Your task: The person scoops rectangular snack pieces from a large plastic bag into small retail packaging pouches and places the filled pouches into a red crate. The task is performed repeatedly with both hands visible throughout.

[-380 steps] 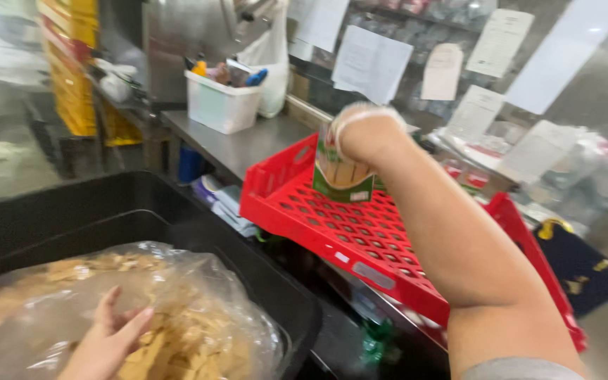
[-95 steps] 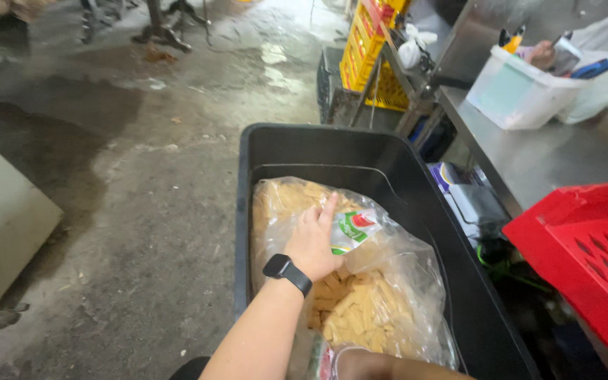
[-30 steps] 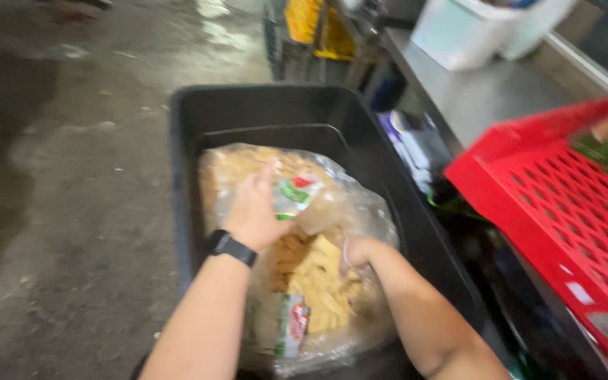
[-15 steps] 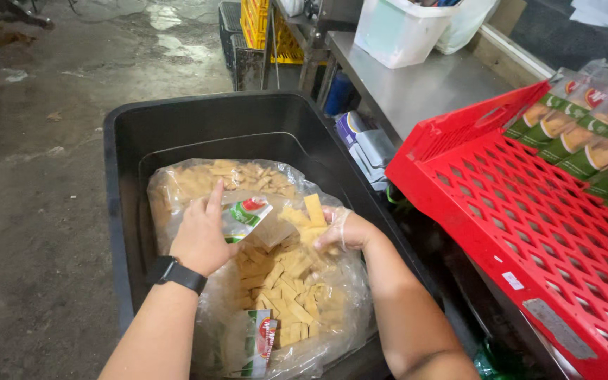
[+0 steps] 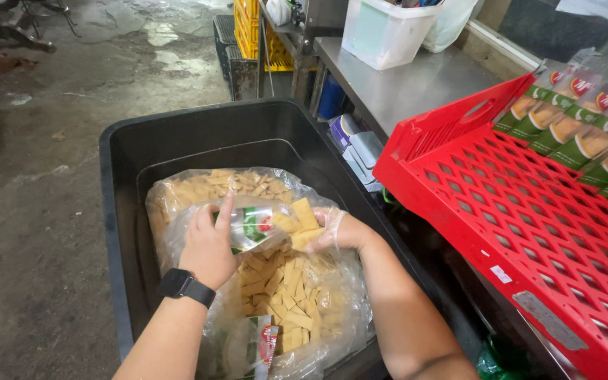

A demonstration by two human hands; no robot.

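Observation:
A black tub [image 5: 177, 137] holds a large clear plastic bag [image 5: 177, 204] full of flat tan crackers [image 5: 276, 288]. My left hand [image 5: 209, 243], with a black watch on the wrist, holds a small clear packet with a green and red label [image 5: 251, 226] open over the bag. My right hand [image 5: 336, 231], in a thin clear glove, grips a bunch of crackers at the packet's mouth. Another small labelled packet [image 5: 258, 348] lies in the bag near me.
A red plastic crate [image 5: 529, 232] stands to the right, with a row of filled green packets [image 5: 578, 134] along its far side. Behind it is a steel counter [image 5: 402, 81] with a white bin [image 5: 381, 32]. Yellow crates [image 5: 251, 28] stand on the wet concrete floor [image 5: 36, 141].
The view has shifted and steadied over the tub. My right hand has come up out of the loose crackers with a handful and met the packet in my left hand.

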